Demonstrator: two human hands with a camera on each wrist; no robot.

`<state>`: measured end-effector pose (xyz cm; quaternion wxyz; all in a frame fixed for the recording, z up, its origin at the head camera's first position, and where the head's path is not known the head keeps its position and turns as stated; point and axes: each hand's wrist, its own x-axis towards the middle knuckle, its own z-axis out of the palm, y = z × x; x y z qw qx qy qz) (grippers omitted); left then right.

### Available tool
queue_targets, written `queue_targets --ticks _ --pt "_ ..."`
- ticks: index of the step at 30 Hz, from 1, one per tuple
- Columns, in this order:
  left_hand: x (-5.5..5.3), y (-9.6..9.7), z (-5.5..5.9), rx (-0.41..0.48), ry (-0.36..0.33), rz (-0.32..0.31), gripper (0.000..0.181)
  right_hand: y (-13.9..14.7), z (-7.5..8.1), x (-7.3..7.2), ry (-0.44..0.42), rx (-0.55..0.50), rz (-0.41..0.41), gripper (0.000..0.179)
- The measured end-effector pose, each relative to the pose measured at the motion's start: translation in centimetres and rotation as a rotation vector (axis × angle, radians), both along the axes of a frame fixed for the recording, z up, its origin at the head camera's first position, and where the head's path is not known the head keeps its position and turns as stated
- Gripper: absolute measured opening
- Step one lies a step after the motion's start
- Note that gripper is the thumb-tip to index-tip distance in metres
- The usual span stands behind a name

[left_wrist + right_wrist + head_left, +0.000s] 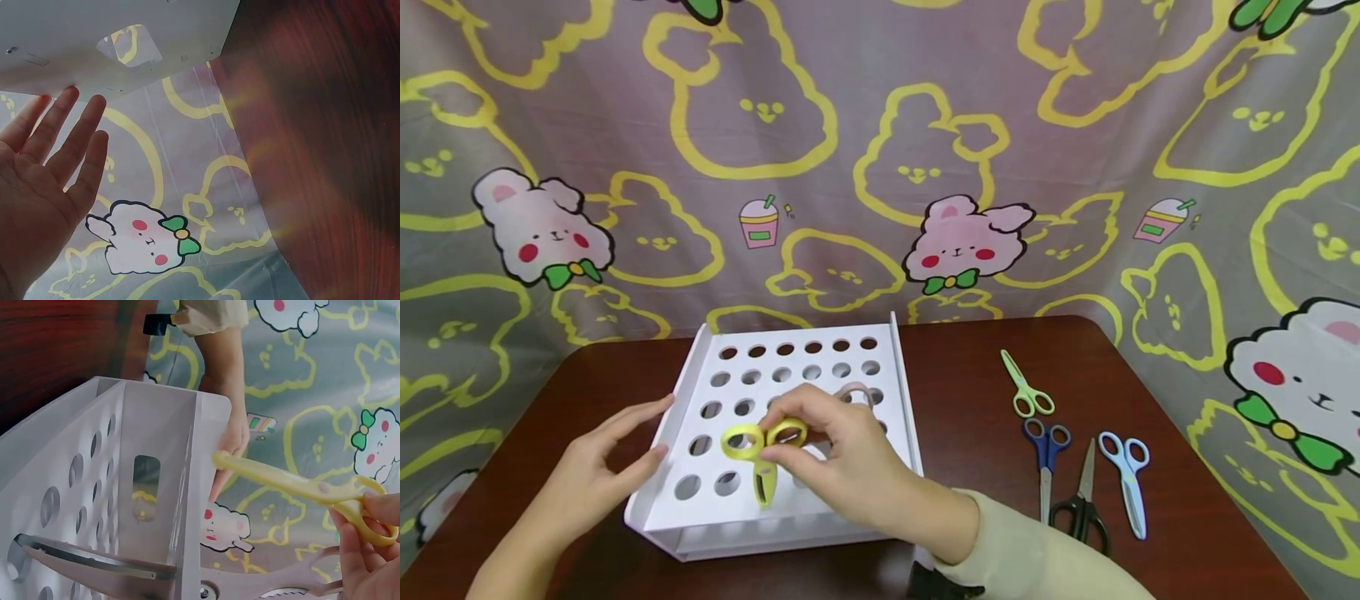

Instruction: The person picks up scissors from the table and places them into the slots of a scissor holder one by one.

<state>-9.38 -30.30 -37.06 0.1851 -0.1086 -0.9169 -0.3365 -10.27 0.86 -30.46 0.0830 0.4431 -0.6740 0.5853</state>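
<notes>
The right hand point(850, 462) pinches the yellow scissors point(765, 483) by their handle loops, holding them over the white perforated rack point(700, 510), while the left hand point(583, 475), grasping nothing, has its fingers spread at the rack's left side wall. Pinkish-grey scissors point(250, 581) stand in a hole on the rack's right side. Light green point(1019, 380), dark blue point(1047, 457), black point(1081, 504) and light blue scissors point(1131, 482) lie rightward on the brown table point(955, 392).

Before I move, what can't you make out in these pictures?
Head view: several holes of the white rack, hidden by the right hand.
Head view: most of the pale pink scissors, behind that hand.
Left wrist view: most of the rack, cut off by the top edge.
</notes>
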Motion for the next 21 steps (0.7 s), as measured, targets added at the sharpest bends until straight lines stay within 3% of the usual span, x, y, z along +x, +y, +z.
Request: queue_targets --ticks 15,21 --pt "0.2 0.2 0.1 0.005 0.009 -0.008 0.058 -0.4 -1.0 0.0 0.221 0.069 -0.119 0.019" --pt "0.2 0.2 0.0 0.008 0.004 -0.003 0.057 -0.5 -1.4 0.0 0.256 0.113 -0.137 0.018"
